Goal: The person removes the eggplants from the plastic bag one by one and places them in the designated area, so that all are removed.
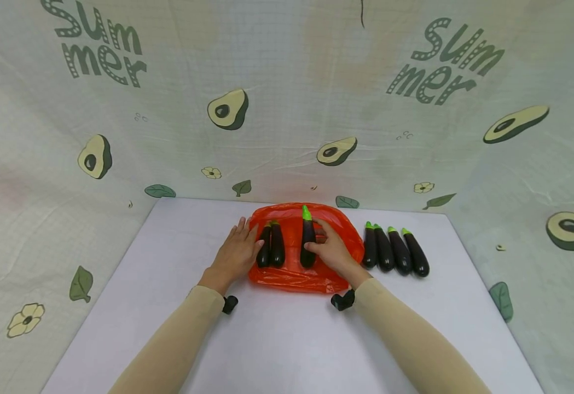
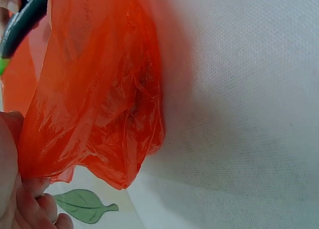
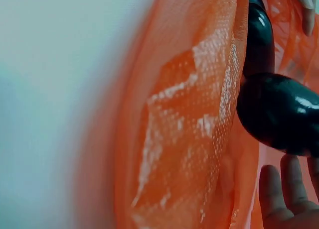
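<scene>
A red plastic bag [image 1: 291,280] lies with its mouth spread wide on the white table. My left hand [image 1: 237,249] is at the bag's left side, and in the left wrist view its thumb and fingers pinch the edge of the thin red film. Inside the bag, two dark eggplants [image 1: 277,246] with green tips lie side by side near that hand. My right hand [image 1: 333,246] holds another eggplant [image 1: 308,241] over the bag's middle, thumb on the near side, green tip pointing away. The right wrist view shows the held eggplant's rounded end [image 3: 279,114] above the fingers.
Several more eggplants [image 1: 400,251] lie in a row to the right of the bag. A printed cloth [image 1: 277,109] hangs behind the table [image 1: 277,339] and along its sides. Dark wrist-camera mounts [image 1: 343,300] sit below both wrists.
</scene>
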`<act>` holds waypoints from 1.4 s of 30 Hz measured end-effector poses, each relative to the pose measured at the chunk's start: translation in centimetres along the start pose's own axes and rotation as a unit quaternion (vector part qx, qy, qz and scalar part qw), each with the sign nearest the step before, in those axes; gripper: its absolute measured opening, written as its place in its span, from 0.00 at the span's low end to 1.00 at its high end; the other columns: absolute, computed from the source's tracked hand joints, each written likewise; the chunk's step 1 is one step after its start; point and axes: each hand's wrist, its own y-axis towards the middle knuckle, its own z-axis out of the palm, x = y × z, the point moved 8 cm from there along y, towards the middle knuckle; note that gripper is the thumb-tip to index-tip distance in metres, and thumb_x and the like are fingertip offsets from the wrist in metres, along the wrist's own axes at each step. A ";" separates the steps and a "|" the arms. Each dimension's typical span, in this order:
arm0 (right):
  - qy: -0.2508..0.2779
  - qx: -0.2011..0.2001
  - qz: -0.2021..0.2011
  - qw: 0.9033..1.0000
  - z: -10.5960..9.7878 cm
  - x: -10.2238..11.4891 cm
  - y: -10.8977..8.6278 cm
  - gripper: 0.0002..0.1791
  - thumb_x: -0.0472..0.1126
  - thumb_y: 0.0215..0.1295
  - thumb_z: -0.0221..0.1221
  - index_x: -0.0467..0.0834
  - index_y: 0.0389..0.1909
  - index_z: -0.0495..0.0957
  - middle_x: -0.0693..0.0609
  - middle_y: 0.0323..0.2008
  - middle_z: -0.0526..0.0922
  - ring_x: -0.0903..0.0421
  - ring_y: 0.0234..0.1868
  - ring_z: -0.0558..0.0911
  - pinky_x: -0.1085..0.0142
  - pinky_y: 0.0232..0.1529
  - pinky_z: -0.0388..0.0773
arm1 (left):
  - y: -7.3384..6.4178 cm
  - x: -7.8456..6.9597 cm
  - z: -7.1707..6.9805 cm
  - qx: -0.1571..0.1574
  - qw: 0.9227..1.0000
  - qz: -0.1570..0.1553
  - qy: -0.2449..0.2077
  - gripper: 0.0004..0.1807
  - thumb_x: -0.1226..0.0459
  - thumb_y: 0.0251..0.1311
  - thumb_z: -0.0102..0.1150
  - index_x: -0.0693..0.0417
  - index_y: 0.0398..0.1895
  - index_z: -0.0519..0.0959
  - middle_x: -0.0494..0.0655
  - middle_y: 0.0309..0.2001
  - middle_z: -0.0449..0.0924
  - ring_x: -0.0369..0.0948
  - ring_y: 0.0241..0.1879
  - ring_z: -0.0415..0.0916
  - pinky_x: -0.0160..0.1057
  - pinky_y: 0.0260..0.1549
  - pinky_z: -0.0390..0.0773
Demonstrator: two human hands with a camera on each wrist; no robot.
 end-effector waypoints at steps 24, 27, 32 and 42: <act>0.024 0.005 0.000 1.000 -2.0 -0.3 -2.1 0.41 0.46 0.73 0.67 0.64 0.81 0.59 0.41 0.73 0.72 0.41 0.58 0.85 0.49 0.57 0.87 | -0.2 0.1 -0.1 -0.002 1.000 -0.002 -0.010 0.37 0.48 0.83 0.43 0.60 0.85 0.53 0.58 0.86 0.45 0.55 0.86 0.35 0.56 0.83 0.44; 0.015 -0.005 0.000 1.000 -2.7 -0.2 -2.6 0.42 0.46 0.73 0.67 0.63 0.82 0.58 0.41 0.74 0.72 0.41 0.59 0.85 0.50 0.57 0.87 | -0.2 0.1 -0.1 -0.002 1.000 -0.002 -0.009 0.37 0.48 0.83 0.43 0.59 0.85 0.52 0.57 0.86 0.45 0.55 0.86 0.35 0.56 0.83 0.45; -0.030 -0.026 -0.007 0.999 -3.8 0.0 -3.4 0.42 0.47 0.73 0.66 0.60 0.83 0.57 0.40 0.72 0.73 0.41 0.59 0.85 0.52 0.54 0.88 | -0.2 0.0 0.0 -0.001 1.000 -0.004 -0.009 0.38 0.48 0.83 0.44 0.58 0.85 0.52 0.56 0.86 0.44 0.54 0.86 0.35 0.56 0.83 0.46; -0.097 -0.055 -0.016 0.994 -6.8 0.2 -5.4 0.41 0.48 0.73 0.64 0.57 0.83 0.58 0.38 0.70 0.75 0.38 0.61 0.83 0.48 0.55 0.88 | -0.3 -0.2 -0.1 0.002 1.000 -0.005 -0.008 0.38 0.48 0.83 0.43 0.58 0.85 0.52 0.56 0.86 0.44 0.54 0.86 0.34 0.56 0.83 0.45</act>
